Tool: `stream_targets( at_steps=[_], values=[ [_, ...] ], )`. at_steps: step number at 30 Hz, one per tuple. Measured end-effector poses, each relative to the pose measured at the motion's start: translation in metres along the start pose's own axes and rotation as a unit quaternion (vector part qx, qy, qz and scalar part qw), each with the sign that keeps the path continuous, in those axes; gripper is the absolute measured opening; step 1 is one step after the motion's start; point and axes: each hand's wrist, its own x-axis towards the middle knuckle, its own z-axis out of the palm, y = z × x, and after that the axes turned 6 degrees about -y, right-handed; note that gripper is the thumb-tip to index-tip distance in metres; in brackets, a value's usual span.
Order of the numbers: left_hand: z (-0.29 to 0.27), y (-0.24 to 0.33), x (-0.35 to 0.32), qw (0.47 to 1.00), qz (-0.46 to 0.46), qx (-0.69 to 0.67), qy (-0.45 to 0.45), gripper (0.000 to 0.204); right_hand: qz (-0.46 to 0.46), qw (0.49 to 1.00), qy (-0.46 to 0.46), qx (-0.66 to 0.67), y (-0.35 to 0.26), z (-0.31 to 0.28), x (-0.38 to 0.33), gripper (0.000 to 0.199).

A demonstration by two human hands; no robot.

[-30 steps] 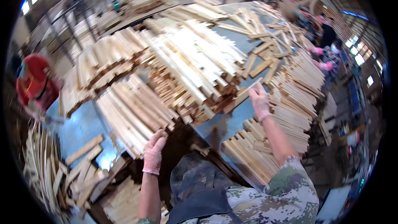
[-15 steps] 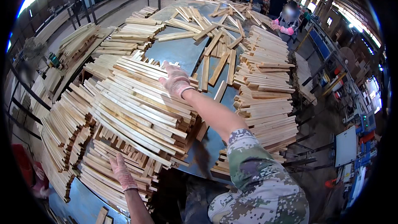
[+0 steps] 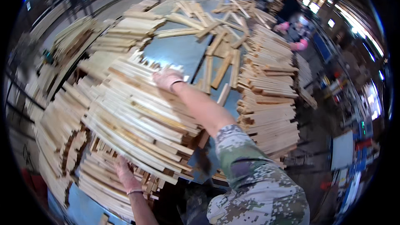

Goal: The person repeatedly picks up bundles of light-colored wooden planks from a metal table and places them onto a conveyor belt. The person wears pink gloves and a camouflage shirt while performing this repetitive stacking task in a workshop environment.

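Note:
A broad layer of pale wooden strips (image 3: 129, 104) lies stacked side by side in front of me. My right hand (image 3: 168, 78), in a thin pinkish glove, rests on the strips at their far right side. Its fingers point left and look somewhat blurred. Along the near edge of the same layer, my left hand (image 3: 127, 176), also gloved, has its fingers stretched up against the outermost strip. Beneath that hand lies a lower stack of strips (image 3: 102, 179). Neither hand is closed around a strip that I can make out.
Loose strips (image 3: 221, 68) lie crisscross on the metal table (image 3: 177, 52). A long row of stacked strips (image 3: 268, 100) lines its right side, and another stack (image 3: 60, 131) stands at left. A co-worker (image 3: 298, 33) with pink sleeves is at the far right.
My left hand has moved up against the near edge of the strip layer. My right hand has shifted slightly left, its fingers less spread. The whole view has swung a little and blurred.

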Motion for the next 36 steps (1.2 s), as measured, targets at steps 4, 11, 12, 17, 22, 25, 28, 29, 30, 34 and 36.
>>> stream_targets(
  at_steps=[4,11,12,17,22,25,28,29,30,34,36],
  values=[
    [0.016,0.009,-0.011,1.000,-0.015,0.021,0.015,0.097,-0.033,0.997,0.004,-0.076,-0.008,0.014,0.015,0.082],
    [0.005,0.035,-0.016,0.998,-0.051,0.013,0.024,0.118,-0.064,0.996,-0.021,-0.054,-0.006,0.017,-0.050,0.087],
    [-0.008,0.041,-0.015,0.998,-0.060,-0.006,0.001,0.112,-0.072,0.995,-0.049,-0.046,-0.005,0.018,-0.060,0.086],
    [-0.051,0.057,-0.014,0.994,-0.101,0.001,-0.051,0.073,-0.090,0.991,-0.082,-0.049,-0.002,0.036,-0.087,0.083],
    [-0.046,0.067,-0.019,0.993,-0.093,-0.017,-0.068,0.063,-0.119,0.992,-0.031,0.005,-0.004,0.045,-0.094,0.075],
    [-0.045,0.067,-0.021,0.992,-0.042,-0.052,-0.106,0.066,-0.143,0.989,-0.019,0.010,0.002,0.048,-0.096,0.072],
    [-0.049,0.062,-0.021,0.994,-0.062,-0.027,-0.090,0.069,-0.153,0.988,-0.019,0.028,0.013,0.055,-0.093,0.067],
    [-0.051,0.059,-0.021,0.996,-0.053,-0.017,-0.072,0.069,-0.165,0.983,-0.043,0.066,0.018,0.059,-0.089,0.067],
    [-0.052,0.056,-0.024,0.996,-0.039,-0.024,-0.081,0.070,-0.190,0.974,-0.062,0.105,0.022,0.063,-0.085,0.066],
    [-0.054,0.055,-0.047,0.998,-0.012,-0.027,-0.052,0.078,-0.233,0.944,-0.095,0.215,0.033,0.084,-0.066,0.055],
    [-0.055,0.063,-0.068,0.999,-0.004,-0.028,-0.046,0.083,-0.263,0.928,-0.095,0.245,0.029,0.092,-0.064,0.053]
  ],
)
